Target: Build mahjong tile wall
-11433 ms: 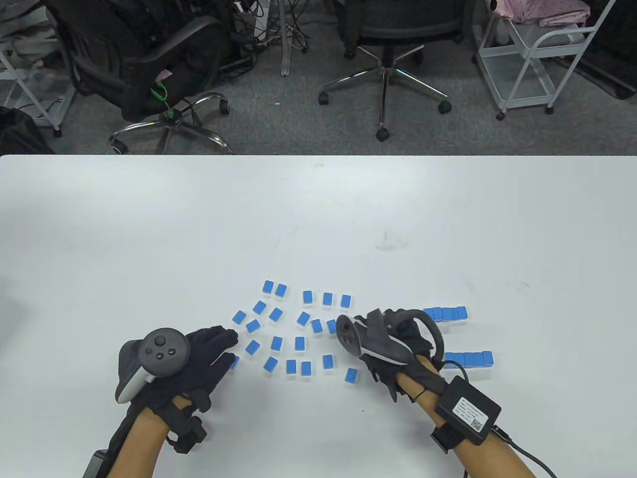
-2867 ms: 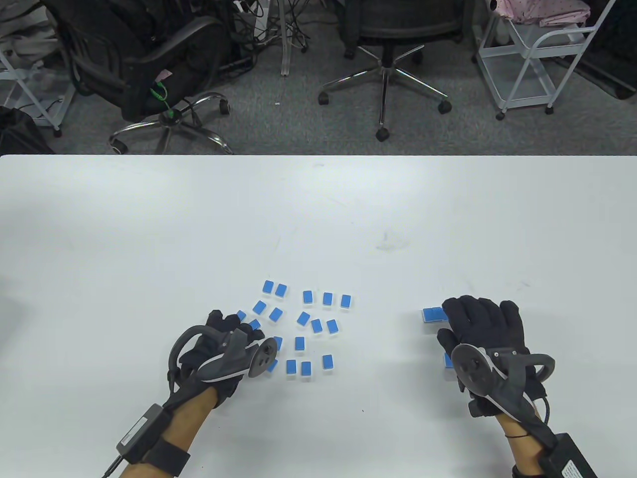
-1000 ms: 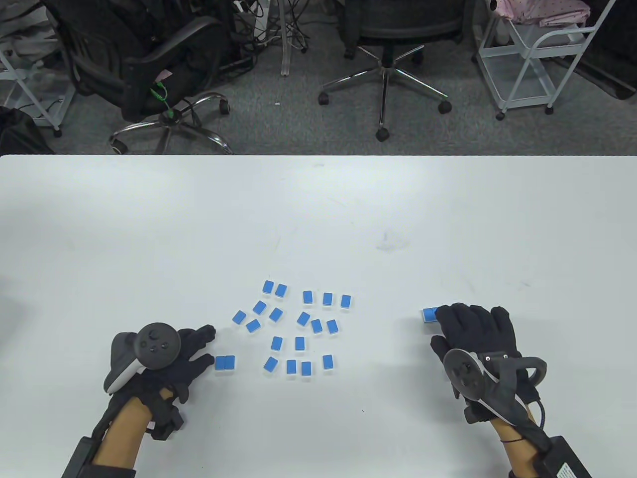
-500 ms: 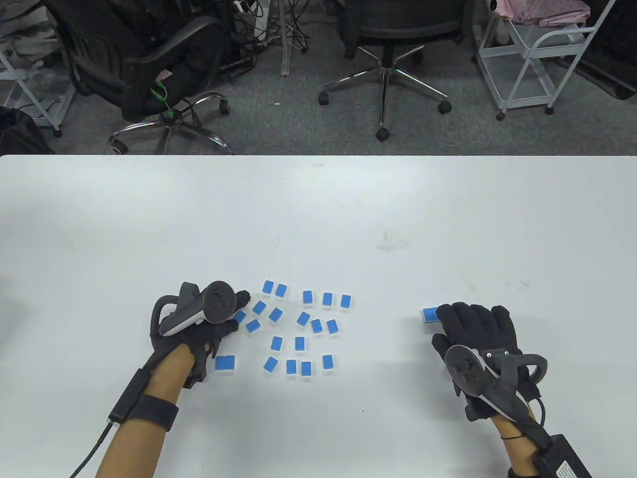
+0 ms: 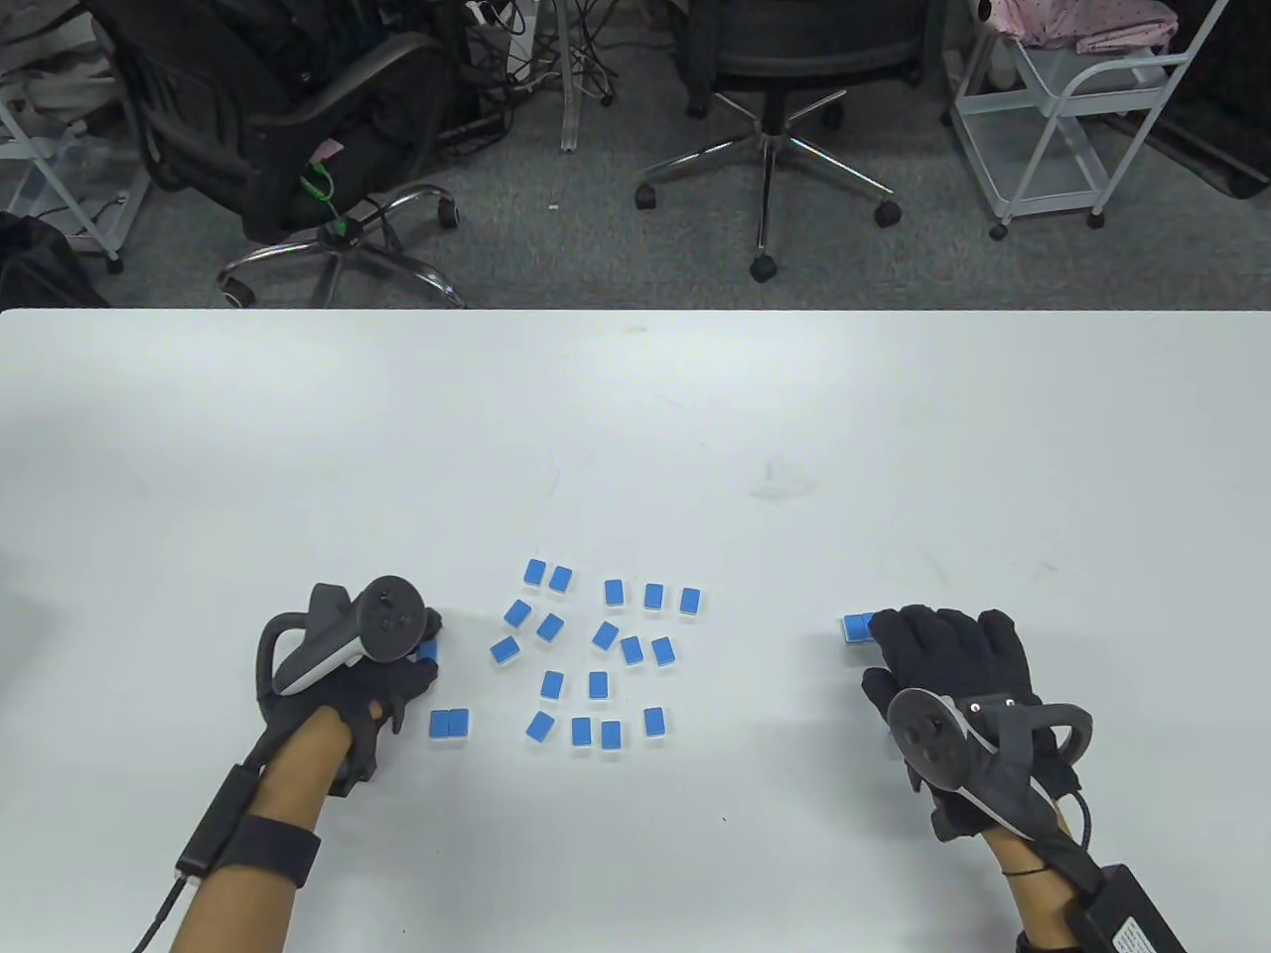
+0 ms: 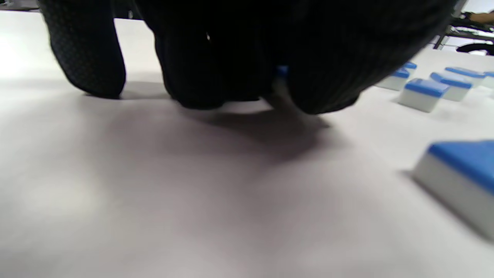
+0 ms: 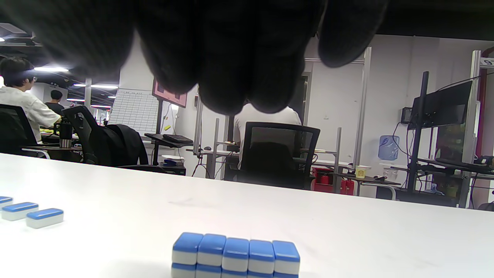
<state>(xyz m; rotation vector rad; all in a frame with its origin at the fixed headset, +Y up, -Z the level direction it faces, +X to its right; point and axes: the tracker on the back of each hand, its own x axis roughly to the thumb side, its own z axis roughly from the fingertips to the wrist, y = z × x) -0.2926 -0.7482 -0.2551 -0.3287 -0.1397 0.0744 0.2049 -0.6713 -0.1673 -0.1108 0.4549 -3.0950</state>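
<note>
Mahjong tiles, blue-backed, white-bodied, all on the white counter (image 5: 635, 417). Landmark = the loose cluster of tiles (image 5: 596, 655) mid-counter.

Nearest the person, left of the cluster: a pair of tiles (image 5: 449, 723) lying side by side and touching, the start of a new row. That pair was absent 2.9 s ago and in place 1.0 s ago.

Just beyond it, left hand (image 5: 382, 660) has pulled back from the cluster's left edge, where it reached 0.5 s ago. Single tile (image 5: 428, 650) now pinched between its thumb and fingertips; the left wrist view shows a blue sliver (image 6: 282, 70) between the curled fingers, low to the counter. The tile that sat at the cluster's left edge is gone, so this looks like that one. Judgement: it goes next to the pair, third in the row.

Right of the cluster, well apart: right hand (image 5: 943, 660) lies flat, fingers spread and straight, over the stacked wall section (image 7: 235, 255), gripping nothing, unmoved over the last second. Right wrist view: five tiles across, two layers, edges flush. One end (image 5: 856, 626) shows past the fingertips.

About nineteen loose tiles remain, so the wall is early-stage.

Writing: printed label on the box at the right wrist (image 5: 1137, 908), too small to read. No brand legible on the trackers.
</note>
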